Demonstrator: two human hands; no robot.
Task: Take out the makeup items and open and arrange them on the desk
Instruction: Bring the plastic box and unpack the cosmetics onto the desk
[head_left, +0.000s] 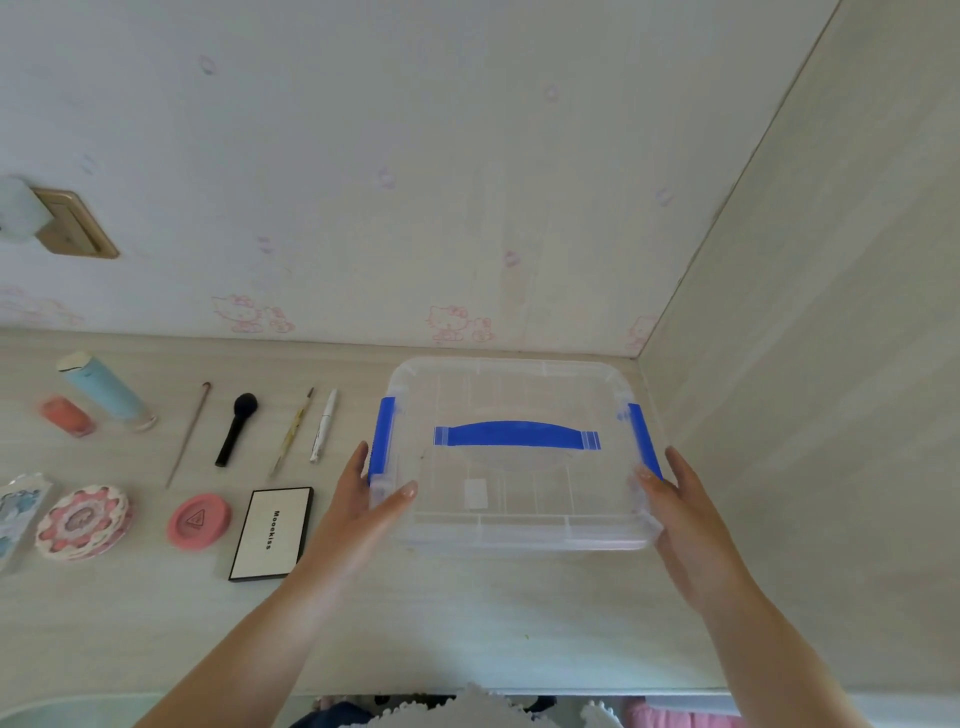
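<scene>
A clear plastic box with a blue handle and blue side latches sits on the desk at centre right, lid on. My left hand holds its left end near the latch, thumb on the lid. My right hand holds the right end the same way. Makeup lies in rows to the left: a white palette, a pink round compact, a flower-shaped compact, a black brush, a white pen, two thin sticks, a light-blue tube and an orange pot.
The wall runs behind the desk and a side panel closes it off just right of the box. A packet lies at the far left edge. The desk's front edge is near my body.
</scene>
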